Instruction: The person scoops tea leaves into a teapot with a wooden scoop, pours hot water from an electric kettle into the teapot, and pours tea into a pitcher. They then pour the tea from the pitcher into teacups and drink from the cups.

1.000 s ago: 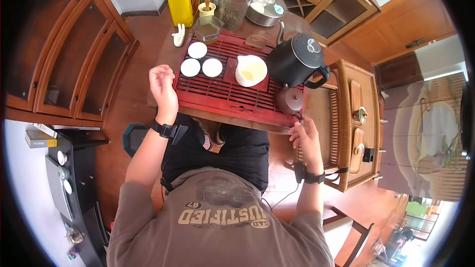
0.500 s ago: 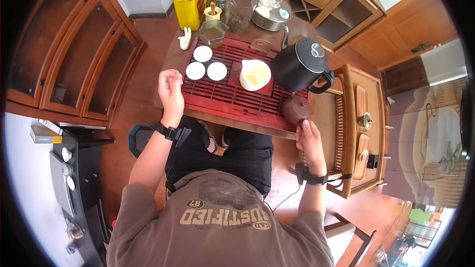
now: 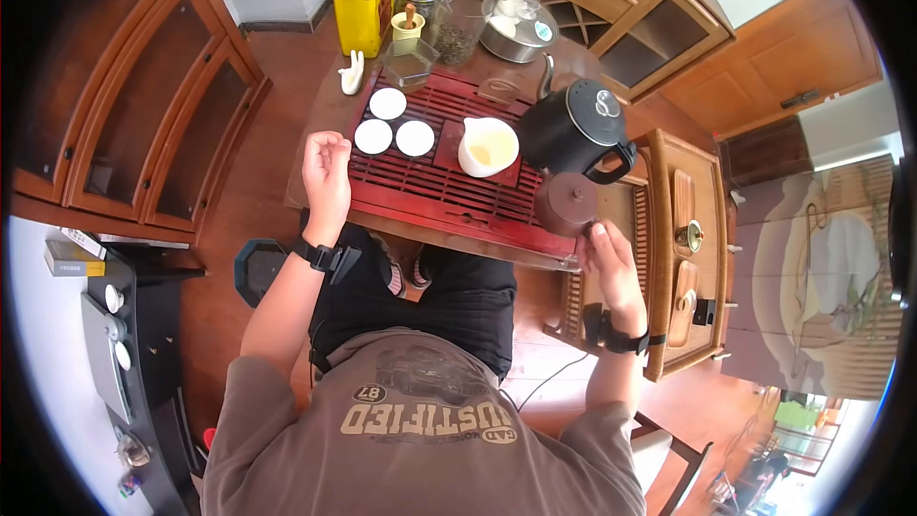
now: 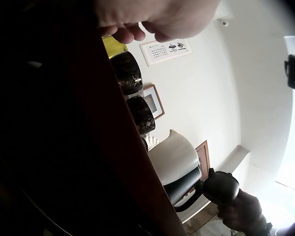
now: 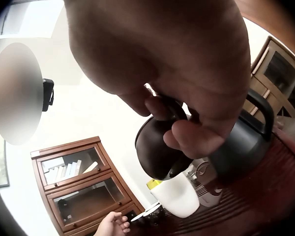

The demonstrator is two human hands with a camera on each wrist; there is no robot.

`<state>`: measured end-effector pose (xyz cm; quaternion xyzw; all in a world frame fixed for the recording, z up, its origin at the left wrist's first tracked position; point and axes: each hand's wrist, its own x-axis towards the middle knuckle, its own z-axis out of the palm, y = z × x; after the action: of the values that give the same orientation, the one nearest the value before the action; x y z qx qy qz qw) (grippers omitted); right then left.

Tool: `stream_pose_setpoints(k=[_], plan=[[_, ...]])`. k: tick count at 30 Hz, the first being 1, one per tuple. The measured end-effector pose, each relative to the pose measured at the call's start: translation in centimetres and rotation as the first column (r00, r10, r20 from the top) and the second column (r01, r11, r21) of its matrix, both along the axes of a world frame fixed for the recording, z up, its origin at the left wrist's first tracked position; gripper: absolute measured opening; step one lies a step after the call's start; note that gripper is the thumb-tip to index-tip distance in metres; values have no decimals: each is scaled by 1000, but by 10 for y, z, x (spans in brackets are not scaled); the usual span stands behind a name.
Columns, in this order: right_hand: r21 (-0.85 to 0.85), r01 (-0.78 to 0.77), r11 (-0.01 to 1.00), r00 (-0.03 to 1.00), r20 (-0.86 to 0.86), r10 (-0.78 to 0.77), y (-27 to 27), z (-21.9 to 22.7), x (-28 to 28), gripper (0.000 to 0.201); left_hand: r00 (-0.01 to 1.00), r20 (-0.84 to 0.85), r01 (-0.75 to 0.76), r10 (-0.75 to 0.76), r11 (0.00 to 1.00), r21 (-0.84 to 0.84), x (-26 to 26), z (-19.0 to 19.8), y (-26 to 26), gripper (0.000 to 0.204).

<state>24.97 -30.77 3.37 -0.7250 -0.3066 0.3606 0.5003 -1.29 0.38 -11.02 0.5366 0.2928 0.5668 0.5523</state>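
Note:
My right hand grips the handle of a small brown clay teapot, with the thumb on top. In the left wrist view the teapot hangs above table level, and the right wrist view shows fingers curled round its handle. Left of it on the slatted red tea tray stands a white pitcher with pale yellow liquid inside. Several white cups stand at the tray's left. My left hand hovers by the tray's left edge, fingers loosely curled and holding nothing.
A black kettle stands just behind the teapot. Along the back are a yellow tin, a glass jar of tea leaves, a lidded steel pot and a white figurine. A wicker cart stands at the right.
My right hand has closed on the teapot's handle and raised the teapot off the tray's right front corner. My left hand stays by the tray's left edge, its fingers slightly more curled.

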Motion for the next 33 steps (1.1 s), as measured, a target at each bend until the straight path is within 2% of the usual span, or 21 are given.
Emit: stream_pose_setpoints(k=[5,8,11,14,31,33], plan=[[-111,-36,993,999,37,40,24,16,11,34,998,-55,-2,2,1000,-2,1,-3,2,10],[-109,-51,993,997,44,56,39,24,14,33,1000,-1,24,-24,1000,-10,2,-5,1,10],[-124,-89,988,993,63,98,50,29,21,34,1000,-23,15,-15,1000,-11,2,-4,1,11],[-132,-93,987,980,165,115,59,33,25,36,1000,-26,-1,1,1000,15,3,-1,-1,11],[-221,-170,960,972,124,201,89,63,22,37,1000,-29,-10,12,999,39,4,1,-1,10],[-268,-170,948,950,210,229,91,62,21,38,999,-31,-16,17,999,36,4,1,-1,10]])
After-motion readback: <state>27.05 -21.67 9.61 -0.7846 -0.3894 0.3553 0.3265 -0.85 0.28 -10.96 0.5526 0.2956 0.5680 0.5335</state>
